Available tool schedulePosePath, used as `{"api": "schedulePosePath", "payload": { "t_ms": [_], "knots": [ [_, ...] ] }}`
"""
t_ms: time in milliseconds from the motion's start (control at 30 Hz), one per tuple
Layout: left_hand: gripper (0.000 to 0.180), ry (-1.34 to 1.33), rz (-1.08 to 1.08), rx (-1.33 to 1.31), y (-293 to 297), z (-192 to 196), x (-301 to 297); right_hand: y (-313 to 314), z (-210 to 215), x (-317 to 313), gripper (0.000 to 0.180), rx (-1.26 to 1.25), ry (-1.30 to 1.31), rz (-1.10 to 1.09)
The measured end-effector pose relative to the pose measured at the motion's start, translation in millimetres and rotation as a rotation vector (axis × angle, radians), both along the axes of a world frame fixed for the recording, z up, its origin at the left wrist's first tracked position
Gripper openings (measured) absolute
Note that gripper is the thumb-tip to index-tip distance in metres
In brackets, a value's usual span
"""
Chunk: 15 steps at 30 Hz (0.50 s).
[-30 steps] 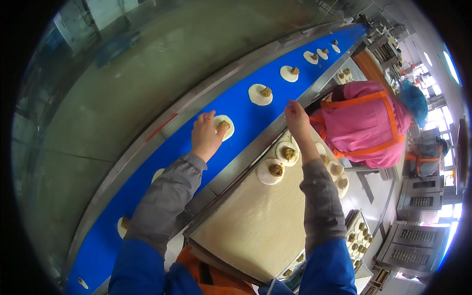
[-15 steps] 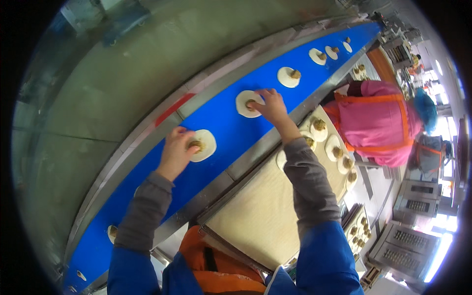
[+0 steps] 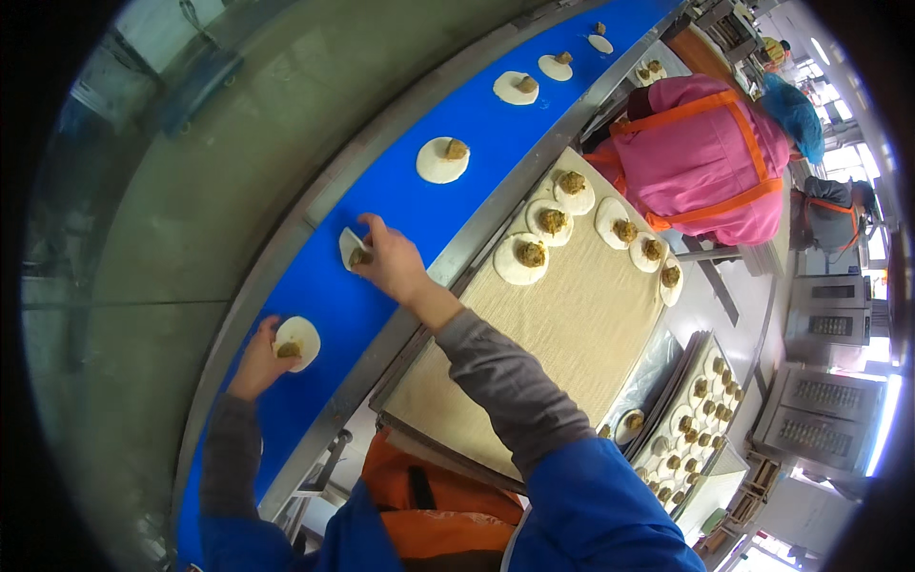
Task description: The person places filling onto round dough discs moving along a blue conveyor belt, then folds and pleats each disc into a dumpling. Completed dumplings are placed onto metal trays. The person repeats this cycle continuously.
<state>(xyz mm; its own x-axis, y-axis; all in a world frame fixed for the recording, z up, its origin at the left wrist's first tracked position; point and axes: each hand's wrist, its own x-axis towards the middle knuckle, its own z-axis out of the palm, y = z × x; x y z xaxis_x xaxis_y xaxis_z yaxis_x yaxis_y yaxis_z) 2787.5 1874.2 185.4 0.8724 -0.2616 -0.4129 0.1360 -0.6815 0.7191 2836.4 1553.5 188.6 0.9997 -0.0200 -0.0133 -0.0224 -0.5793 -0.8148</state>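
Observation:
On the blue conveyor belt [image 3: 391, 191], my left hand [image 3: 252, 366] grips the left edge of a flat white dough round [image 3: 301, 334]. A small mound of brownish-green filling sits by my fingers. Farther up the belt, my right hand [image 3: 396, 267] pinches another dough round [image 3: 350, 244], which is tilted up on edge with its filling partly behind my fingers. Beyond that hand lies a dough round [image 3: 437, 170] with filling near its edge, and several more follow toward the far end.
Right of the belt stands a cloth-lined tray [image 3: 572, 324] with several filled dough rounds [image 3: 520, 272] at its far end and right edge. A second loaded tray [image 3: 682, 419] is farther right. A co-worker in pink [image 3: 696, 162] stands beyond the first tray.
My hands have moved left and nearer along the belt with the dough rounds. The right hand's round, flat before, is now tilted up. My view has shifted, showing more of the trays.

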Motion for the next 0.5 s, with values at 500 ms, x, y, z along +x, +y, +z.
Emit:
{"api": "schedulePosePath", "payload": {
  "t_ms": [500],
  "knots": [
    [0.054,0.596,-0.203,-0.608,-130,79,-37,-151,37,-137,0.056,0.123,0.375,-0.277]
  ]
}}
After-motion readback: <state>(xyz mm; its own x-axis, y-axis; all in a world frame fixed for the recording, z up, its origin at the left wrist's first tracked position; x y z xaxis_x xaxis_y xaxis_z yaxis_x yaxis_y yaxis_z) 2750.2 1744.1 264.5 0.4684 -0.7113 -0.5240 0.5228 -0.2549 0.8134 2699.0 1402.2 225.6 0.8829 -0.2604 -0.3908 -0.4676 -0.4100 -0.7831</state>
